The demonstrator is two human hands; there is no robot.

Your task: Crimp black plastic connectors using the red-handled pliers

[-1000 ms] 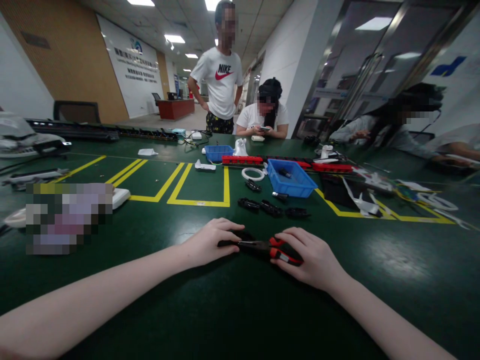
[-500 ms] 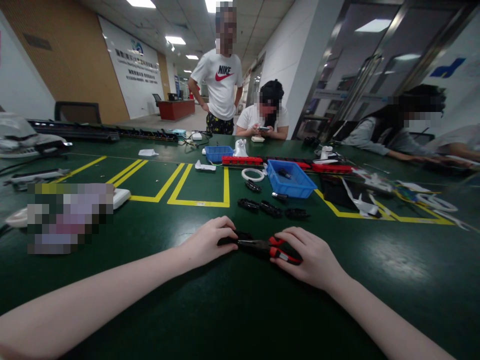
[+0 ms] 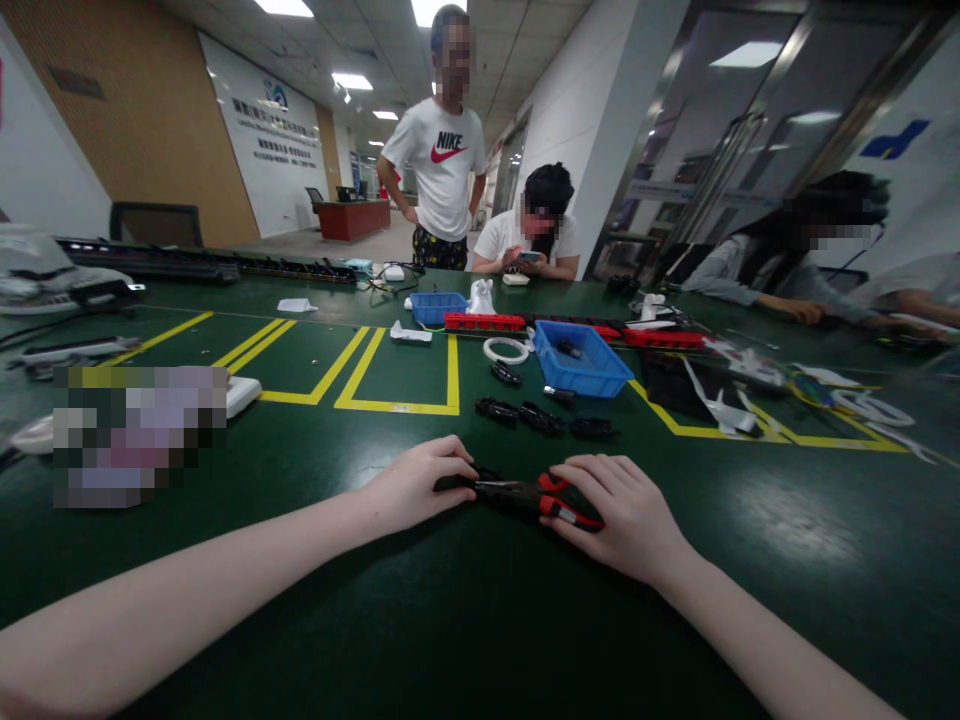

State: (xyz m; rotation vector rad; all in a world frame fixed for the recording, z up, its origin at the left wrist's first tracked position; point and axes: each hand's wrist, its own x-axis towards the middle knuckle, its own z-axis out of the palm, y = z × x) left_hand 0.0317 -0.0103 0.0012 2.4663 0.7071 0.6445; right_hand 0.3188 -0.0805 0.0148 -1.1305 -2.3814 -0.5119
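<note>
Red-and-black pliers (image 3: 551, 495) are in my right hand (image 3: 626, 510), with the fingers and thumb closed around the handles. Their long jaws point left and reach my left hand's fingertips. My left hand (image 3: 424, 485) pinches a small black part (image 3: 454, 482); its exact kind is hard to make out, since the fingers cover most of it. The jaw tips meet this part, but whether they grip it cannot be seen. Just beyond both hands, several black cable-like pieces (image 3: 541, 418) lie on the green table (image 3: 480, 620).
A blue bin (image 3: 585, 375) with a black item inside stands behind the black pieces, beside a white ring-shaped coil (image 3: 505, 350). Red strips (image 3: 484, 322) run across the back. Papers and cables lie at right. Two people are across the table; others sit at right.
My hands and the pliers stay almost in the same place. Across the table, the seated person's hand on the phone has shifted slightly.
</note>
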